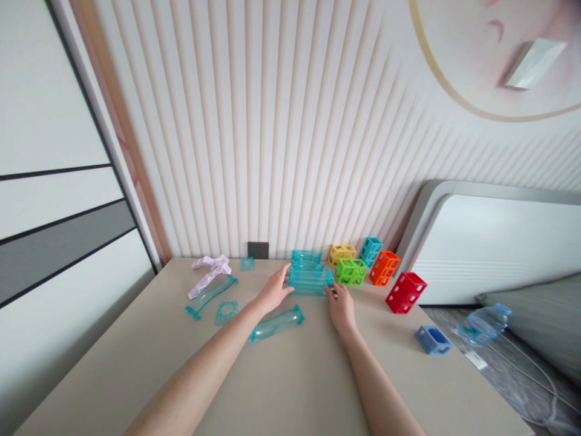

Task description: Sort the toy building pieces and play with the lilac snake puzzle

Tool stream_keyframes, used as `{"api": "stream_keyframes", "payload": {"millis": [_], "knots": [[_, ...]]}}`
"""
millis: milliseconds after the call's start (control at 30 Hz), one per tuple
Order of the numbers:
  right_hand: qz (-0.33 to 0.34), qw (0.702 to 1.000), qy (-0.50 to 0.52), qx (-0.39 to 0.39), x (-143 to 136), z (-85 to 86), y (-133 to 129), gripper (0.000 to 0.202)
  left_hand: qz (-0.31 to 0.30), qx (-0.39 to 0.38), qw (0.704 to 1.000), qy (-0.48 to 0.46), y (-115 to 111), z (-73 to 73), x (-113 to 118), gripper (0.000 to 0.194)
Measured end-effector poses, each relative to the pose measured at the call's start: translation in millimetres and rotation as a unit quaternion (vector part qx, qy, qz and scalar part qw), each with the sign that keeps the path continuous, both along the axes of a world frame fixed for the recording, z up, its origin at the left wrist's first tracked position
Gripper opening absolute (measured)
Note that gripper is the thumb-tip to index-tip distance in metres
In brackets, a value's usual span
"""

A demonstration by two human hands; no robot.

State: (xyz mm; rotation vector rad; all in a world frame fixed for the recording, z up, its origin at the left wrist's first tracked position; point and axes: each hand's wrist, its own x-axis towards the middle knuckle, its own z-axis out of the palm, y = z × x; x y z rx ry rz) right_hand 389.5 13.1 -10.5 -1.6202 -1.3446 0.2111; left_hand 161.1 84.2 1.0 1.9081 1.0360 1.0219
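My left hand (274, 290) and my right hand (341, 307) are at the two ends of a see-through teal plastic tube piece (311, 281), gripping it between them. It lies level near the wall, in front of more teal pieces (306, 257) of the same plastic. Below my left wrist rests a curved teal tube (278, 324). To the left are a teal square frame piece (226, 312), a long curved teal trough (211, 297) and a small teal square piece (247, 263). Just right of my right hand stands a green block frame (350, 272).
Yellow (342, 254), light blue (371, 251), orange (384, 267), red (405, 293) and blue (433, 340) block frames line the table's (290, 387) right side. A purple-white patterned piece (211, 272) lies back left. A plastic bottle (484, 324) is beyond the right edge.
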Motion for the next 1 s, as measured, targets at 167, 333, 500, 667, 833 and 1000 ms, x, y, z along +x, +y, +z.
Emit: {"api": "stream_keyframes", "payload": {"millis": [167,333,500,667,833,1000], "knots": [[0.004,1.0,-0.018,-0.001,1.1,0.5,-0.1,0.031,0.005,-0.009,1.0,0.0,2.7,-2.7,1.2,0.062],[0.006,1.0,-0.027,-0.005,1.1,2.3,-0.8,0.031,0.006,-0.013,1.0,0.003,3.0,-1.3,0.3,0.049],[0.007,1.0,-0.028,-0.012,1.6,3.1,-0.5,0.031,0.002,-0.017,1.0,0.008,2.5,1.8,0.3,0.041],[0.009,0.999,-0.03,-0.014,2.4,2.6,-0.5,0.032,0.009,-0.014,1.0,0.011,1.3,3.9,0.1,0.039],[0.007,0.999,-0.033,-0.014,2.2,2.1,0.1,0.033,0.012,-0.01,1.0,0.015,0.0,5.4,0.1,0.04],[0.01,0.999,-0.042,-0.023,3.2,0.9,-0.1,0.03,0.01,-0.008,1.0,0.019,-0.5,5.2,0.3,0.043]]}}
